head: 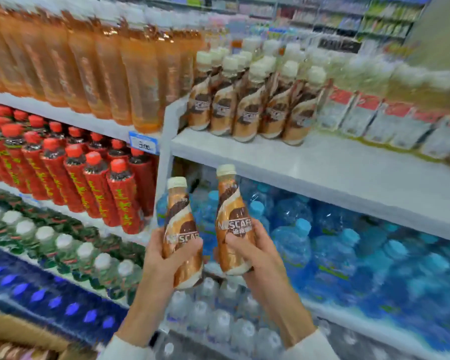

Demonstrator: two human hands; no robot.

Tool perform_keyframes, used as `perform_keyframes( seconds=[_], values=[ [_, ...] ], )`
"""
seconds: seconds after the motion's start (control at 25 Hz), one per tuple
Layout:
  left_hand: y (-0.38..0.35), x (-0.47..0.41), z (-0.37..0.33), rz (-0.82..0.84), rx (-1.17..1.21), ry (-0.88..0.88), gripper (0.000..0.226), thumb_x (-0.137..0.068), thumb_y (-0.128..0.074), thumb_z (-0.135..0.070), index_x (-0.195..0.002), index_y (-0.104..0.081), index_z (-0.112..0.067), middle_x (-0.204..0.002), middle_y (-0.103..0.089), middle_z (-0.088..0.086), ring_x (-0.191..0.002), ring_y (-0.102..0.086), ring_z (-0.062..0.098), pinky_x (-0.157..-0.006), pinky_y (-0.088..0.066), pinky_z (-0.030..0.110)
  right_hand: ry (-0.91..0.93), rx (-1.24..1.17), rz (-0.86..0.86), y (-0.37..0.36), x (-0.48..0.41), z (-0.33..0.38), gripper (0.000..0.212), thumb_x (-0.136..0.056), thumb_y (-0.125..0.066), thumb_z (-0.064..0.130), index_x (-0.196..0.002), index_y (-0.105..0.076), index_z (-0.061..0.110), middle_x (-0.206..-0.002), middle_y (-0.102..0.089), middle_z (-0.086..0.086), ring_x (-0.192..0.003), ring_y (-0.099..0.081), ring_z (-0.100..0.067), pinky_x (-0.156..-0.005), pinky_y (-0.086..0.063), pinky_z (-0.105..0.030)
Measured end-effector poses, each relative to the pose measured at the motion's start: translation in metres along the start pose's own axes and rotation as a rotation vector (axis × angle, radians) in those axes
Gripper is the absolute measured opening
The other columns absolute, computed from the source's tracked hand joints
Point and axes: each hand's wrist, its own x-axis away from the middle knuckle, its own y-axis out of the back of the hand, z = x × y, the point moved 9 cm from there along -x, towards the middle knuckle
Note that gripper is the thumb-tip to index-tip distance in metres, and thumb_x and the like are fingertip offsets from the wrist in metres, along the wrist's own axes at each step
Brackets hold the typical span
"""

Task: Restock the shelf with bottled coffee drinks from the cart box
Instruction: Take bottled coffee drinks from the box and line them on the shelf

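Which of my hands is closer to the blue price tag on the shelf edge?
Left. The left hand, holding a coffee bottle, is below and slightly right of the price tag; the right hand, holding the other bottle, is farther right.

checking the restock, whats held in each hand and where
The left hand grips the left coffee bottle around its lower body; the right hand grips the right coffee bottle likewise.

Head-worn wide-angle camera looks forward and slightly down, close to the shelf [322,165].
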Motion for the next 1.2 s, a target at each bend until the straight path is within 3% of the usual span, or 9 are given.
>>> perform_keyframes(
  seconds=[0.08,0.16,0.28,0.48,0.6,0.8,0.92,1.08,1.2],
  values=[
    [-0.046,-0.006,-0.015,0.07,-0.037,-0.036,0.073,-0.047,-0.088,-0.04,-0.113,-0.062,-0.021,-0.1,-0.076,0.009,-0.087,-0.073,0.026,-0.085,-0.058,0.048,0.066,-0.003,-0.062,0.024,0.004,0.034,0.059,-0.057,-0.092,0.03,-0.111,-0.069,0.023,-0.108,-0.075,-0.007,-0.098,-0.07,-0.027,-0.095,-0.052,-0.048],
    [-0.085,-0.012,-0.039,0.154,-0.079,-0.107,0.074,-0.052,-0.092,-0.032,-0.115,-0.058,-0.015,-0.091,-0.076,0.0,-0.082,-0.072,0.016,-0.075,-0.06,0.035,0.145,0.005,-0.11,0.039,0.007,0.065,0.053,-0.066,-0.086,0.024,-0.115,-0.068,0.018,-0.109,-0.076,-0.007,-0.098,-0.071,-0.023,-0.092,-0.053,-0.044],
    [-0.144,-0.029,-0.079,0.301,-0.143,-0.233,0.05,-0.069,-0.082,-0.019,-0.115,-0.063,-0.018,-0.094,-0.076,-0.004,-0.084,-0.071,0.008,-0.07,-0.055,0.019,0.308,0.082,-0.166,0.053,0.004,0.122,0.055,-0.07,-0.088,0.019,-0.119,-0.065,0.012,-0.111,-0.075,-0.008,-0.105,-0.071,-0.025,-0.09,-0.055,-0.038],
    [-0.208,-0.083,-0.118,0.42,-0.271,-0.402,0.048,-0.082,-0.08,-0.011,-0.124,-0.063,-0.026,-0.112,-0.074,-0.008,-0.105,-0.07,0.007,-0.088,-0.056,0.024,0.542,0.293,-0.314,0.056,-0.032,0.195,0.052,-0.074,-0.086,0.012,-0.119,-0.062,0.022,-0.107,-0.075,0.006,-0.097,-0.07,-0.004,-0.081,-0.057,-0.021],
    [-0.225,-0.108,-0.116,0.444,-0.321,-0.454,0.055,-0.084,-0.078,-0.008,-0.133,-0.056,-0.023,-0.12,-0.071,-0.007,-0.108,-0.068,0.005,-0.087,-0.055,0.019,0.574,0.388,-0.351,0.058,-0.063,0.211,0.057,-0.076,-0.086,0.014,-0.124,-0.058,0.026,-0.113,-0.071,0.012,-0.099,-0.068,0.003,-0.087,-0.057,-0.022],
    [-0.221,-0.132,-0.103,0.421,-0.393,-0.481,0.063,-0.086,-0.078,-0.02,-0.142,-0.05,-0.022,-0.132,-0.064,-0.01,-0.118,-0.061,0.0,-0.102,-0.052,0.027,0.557,0.441,-0.364,0.067,-0.088,0.197,0.06,-0.079,-0.084,0.013,-0.13,-0.055,0.022,-0.117,-0.069,0.012,-0.102,-0.066,0.004,-0.09,-0.056,-0.022],
    [-0.211,-0.13,-0.096,0.371,-0.482,-0.509,0.071,-0.082,-0.082,-0.028,-0.145,-0.048,-0.027,-0.134,-0.062,-0.014,-0.119,-0.057,-0.006,-0.102,-0.05,0.022,0.527,0.524,-0.364,0.071,-0.089,0.188,0.064,-0.081,-0.083,0.021,-0.136,-0.052,0.026,-0.124,-0.066,0.014,-0.111,-0.063,0.002,-0.098,-0.053,-0.026],
    [-0.2,-0.123,-0.092,0.203,-0.642,-0.617,0.073,-0.077,-0.084,-0.036,-0.141,-0.051,-0.026,-0.129,-0.055,-0.012,-0.121,-0.054,0.004,-0.104,-0.049,0.031,0.503,0.695,-0.572,0.08,-0.075,0.178,0.075,-0.074,-0.086,0.043,-0.138,-0.048,0.034,-0.129,-0.058,0.014,-0.116,-0.059,-0.005,-0.1,-0.052,-0.032],
    [-0.2,-0.122,-0.092,0.107,-0.63,-0.629,0.066,-0.076,-0.084,-0.033,-0.134,-0.053,-0.025,-0.122,-0.054,-0.009,-0.117,-0.055,0.009,-0.101,-0.051,0.036,0.547,0.723,-0.674,0.08,-0.074,0.181,0.064,-0.074,-0.085,0.04,-0.129,-0.054,0.032,-0.119,-0.062,0.015,-0.106,-0.063,-0.003,-0.096,-0.055,-0.034]
  ],
)
